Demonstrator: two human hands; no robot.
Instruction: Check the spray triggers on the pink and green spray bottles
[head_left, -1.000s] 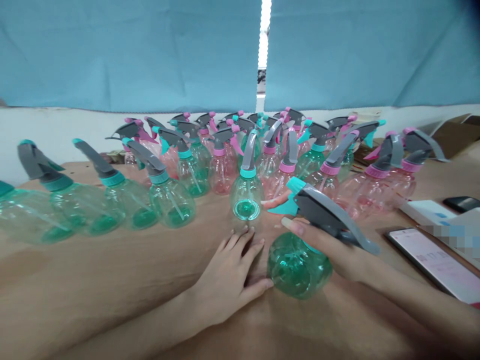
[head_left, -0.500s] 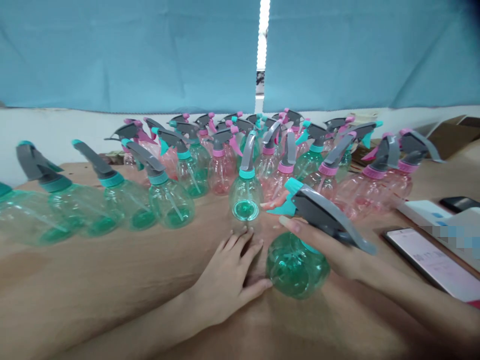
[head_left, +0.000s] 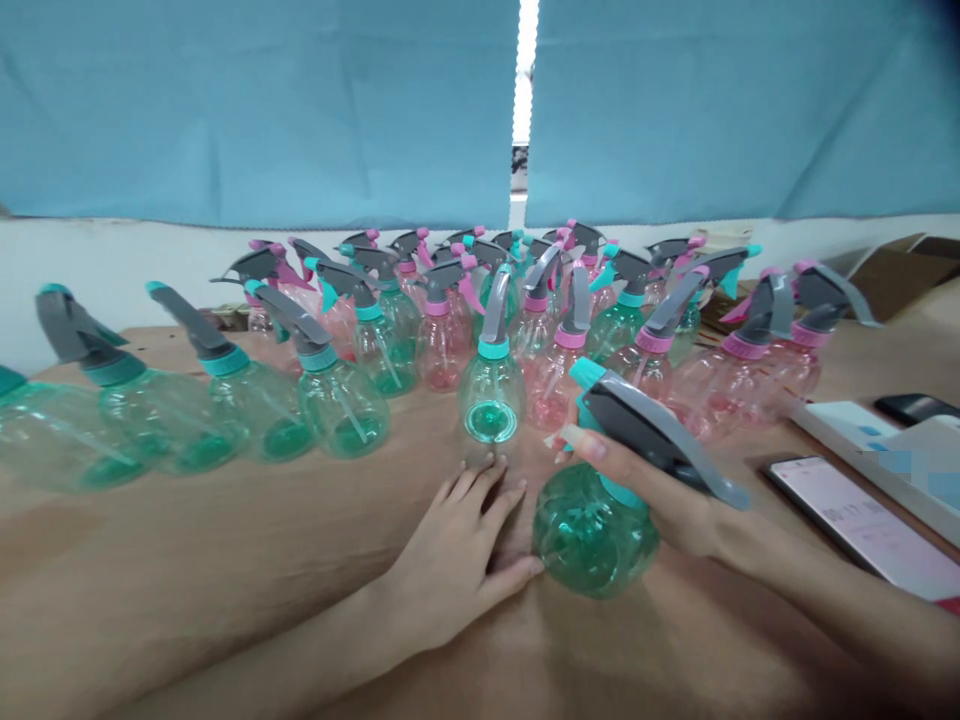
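My right hand [head_left: 652,490] is wrapped round the neck and trigger of a green spray bottle [head_left: 592,535] with a grey and turquoise head. The bottle is tilted, its nozzle pointing away to the left, and part of the trigger is hidden by my fingers. My left hand [head_left: 469,550] lies flat on the wooden table [head_left: 285,570], fingers spread, its thumb tip close to the held bottle's base. Just beyond its fingertips stands another green spray bottle [head_left: 492,390], upright, with a turquoise collar.
Several green spray bottles [head_left: 345,410] form a row at the left. Pink spray bottles [head_left: 551,385] and more green ones crowd the back. At the right lie a phone [head_left: 855,510], a white box [head_left: 885,440] and a dark object [head_left: 919,408]. A blue cloth [head_left: 225,110] hangs behind.
The fingers of my right hand have drawn in, pulling the trigger back toward the bottle neck. My left hand and the standing bottles stay in place.
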